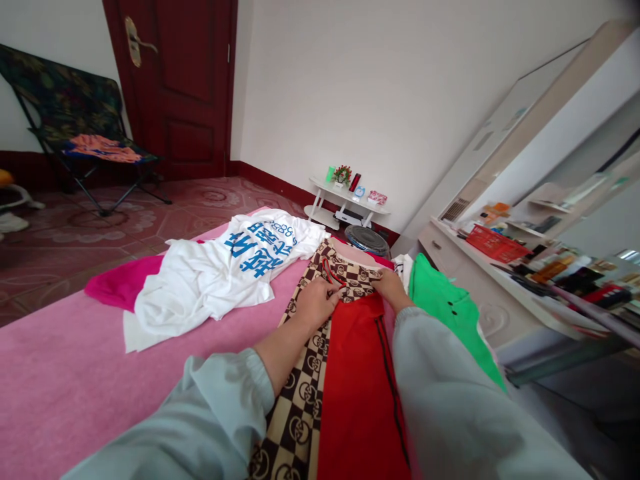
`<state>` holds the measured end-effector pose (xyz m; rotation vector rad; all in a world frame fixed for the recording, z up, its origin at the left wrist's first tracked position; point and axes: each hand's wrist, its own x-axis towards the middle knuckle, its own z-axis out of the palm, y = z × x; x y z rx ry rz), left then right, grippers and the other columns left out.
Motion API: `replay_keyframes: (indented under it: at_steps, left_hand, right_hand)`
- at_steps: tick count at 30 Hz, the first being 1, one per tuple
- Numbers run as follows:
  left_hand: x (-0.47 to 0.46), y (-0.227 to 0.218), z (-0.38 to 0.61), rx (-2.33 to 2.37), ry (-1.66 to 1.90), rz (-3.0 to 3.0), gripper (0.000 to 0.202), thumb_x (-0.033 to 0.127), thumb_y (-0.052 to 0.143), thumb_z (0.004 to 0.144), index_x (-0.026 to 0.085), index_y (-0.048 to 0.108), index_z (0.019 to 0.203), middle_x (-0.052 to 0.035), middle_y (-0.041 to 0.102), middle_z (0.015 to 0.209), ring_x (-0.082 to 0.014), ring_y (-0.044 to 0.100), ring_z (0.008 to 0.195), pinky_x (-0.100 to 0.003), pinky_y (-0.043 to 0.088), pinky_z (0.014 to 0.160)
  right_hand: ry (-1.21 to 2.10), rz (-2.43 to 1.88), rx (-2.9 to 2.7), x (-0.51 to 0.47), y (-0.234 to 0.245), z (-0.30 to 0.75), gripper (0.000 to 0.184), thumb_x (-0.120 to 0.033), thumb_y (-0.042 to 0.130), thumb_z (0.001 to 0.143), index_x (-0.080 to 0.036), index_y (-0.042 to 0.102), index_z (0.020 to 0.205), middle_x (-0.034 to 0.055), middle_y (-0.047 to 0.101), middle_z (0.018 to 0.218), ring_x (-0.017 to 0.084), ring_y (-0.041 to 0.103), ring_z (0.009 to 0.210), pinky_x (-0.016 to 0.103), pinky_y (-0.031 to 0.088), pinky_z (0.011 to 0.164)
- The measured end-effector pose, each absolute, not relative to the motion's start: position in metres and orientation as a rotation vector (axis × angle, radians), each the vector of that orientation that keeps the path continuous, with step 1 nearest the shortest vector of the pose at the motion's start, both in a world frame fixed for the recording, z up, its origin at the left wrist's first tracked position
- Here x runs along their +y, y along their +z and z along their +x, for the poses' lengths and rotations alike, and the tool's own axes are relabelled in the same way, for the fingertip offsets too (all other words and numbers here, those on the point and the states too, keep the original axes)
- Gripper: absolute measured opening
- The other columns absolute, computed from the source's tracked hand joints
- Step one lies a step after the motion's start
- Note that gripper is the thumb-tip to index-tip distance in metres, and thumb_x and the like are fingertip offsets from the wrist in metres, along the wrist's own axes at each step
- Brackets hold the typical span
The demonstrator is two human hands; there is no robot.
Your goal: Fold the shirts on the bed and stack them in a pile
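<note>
A brown-and-beige checked garment [300, 413] with a red panel [357, 373] lies lengthwise on the pink bed [65, 373] in front of me. My left hand [317, 300] pinches the garment's edge near its far end, fingers closed on the cloth. My right hand [387, 285] grips the same far edge a little to the right, fingers curled on the fabric. Both arms wear pale grey-blue sleeves.
A white T-shirt with blue print [225, 267] lies over a magenta cloth [123, 281] on the left. A green garment [450, 310] lies to the right. Beyond are a cluttered dresser [500, 267], a small white table [345, 203], a folding chair [80, 127] and a dark red door [185, 80].
</note>
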<state>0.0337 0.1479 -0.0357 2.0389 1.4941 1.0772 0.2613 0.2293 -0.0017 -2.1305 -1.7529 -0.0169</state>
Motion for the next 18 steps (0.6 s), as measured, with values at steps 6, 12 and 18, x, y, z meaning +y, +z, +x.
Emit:
replay_keyframes:
  at_steps: [6,12,18]
  left_hand:
    - [0.150,-0.036,0.035,1.520,1.041,2.052,0.022,0.032,0.057,0.084,0.030,0.073,0.099,-0.0021,0.064,0.091,-0.0175,0.060,0.083,-0.026,0.046,0.074]
    - [0.149,-0.038,0.036,1.496,1.097,2.019,0.025,0.030,0.056,0.084,0.029,0.071,0.104,-0.0023,0.063,0.097,-0.0164,0.059,0.087,-0.026,0.046,0.079]
    - [0.148,-0.038,0.037,1.501,1.100,2.021,0.024,0.031,0.056,0.084,0.029,0.072,0.102,-0.0023,0.063,0.095,-0.0166,0.059,0.085,-0.026,0.045,0.078]
  right_hand:
    - [-0.131,-2.288,-1.694,0.229,-0.004,0.271,0.017,-0.020,0.059,0.070,-0.016,0.071,0.081,0.0130,0.070,0.085,0.027,0.065,0.087,0.033,0.048,0.074]
    - [-0.188,-2.056,-1.836,0.239,-0.007,0.257,0.029,-0.020,0.051,0.079,-0.017,0.066,0.103,0.0087,0.069,0.102,0.020,0.062,0.096,0.026,0.045,0.083]
    - [-0.215,-1.933,-1.875,0.238,-0.017,0.230,0.040,-0.012,0.048,0.077,-0.017,0.062,0.114,0.0091,0.065,0.115,0.019,0.059,0.104,0.026,0.042,0.090]
